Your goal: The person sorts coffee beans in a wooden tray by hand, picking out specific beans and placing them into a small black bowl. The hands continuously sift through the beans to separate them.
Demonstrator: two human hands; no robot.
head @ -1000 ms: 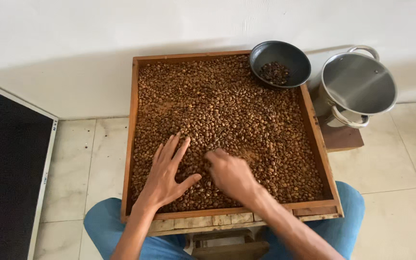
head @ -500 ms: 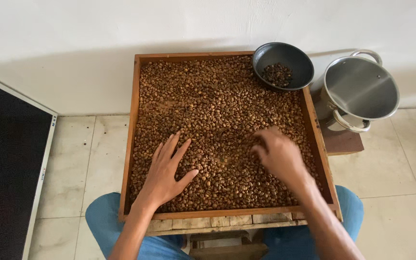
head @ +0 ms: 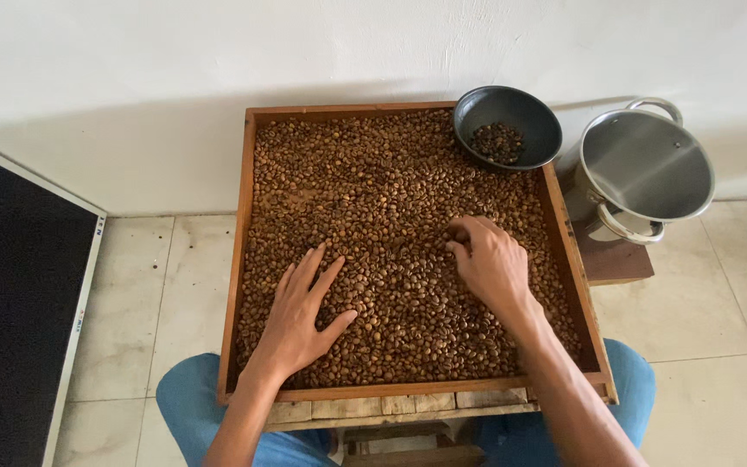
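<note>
Since a second ago the right hand [head: 490, 259] has travelled from the near middle of the beans [head: 391, 207], beside the other hand, out towards the right side of the tray [head: 237, 259], and it now rests on the beans with its fingers curled narrow; whether they pinch a bean I cannot tell. Meanwhile the left hand [head: 300, 320] has stayed put, lying flat on the beans near the front edge, fingers spread wide and holding nothing.

One wooden tray sits across the person's lap, filled edge to edge with brown beans, too many to count. One dark bowl [head: 529, 112] sits at the tray's far right corner, overlapping its rim, with a small heap of darker beans inside. One steel pot [head: 650, 169] with two handles stands just right of the tray on a brown stool, near the bowl. One dark panel [head: 10, 294] lies on the floor at the left, well apart from the tray.
</note>
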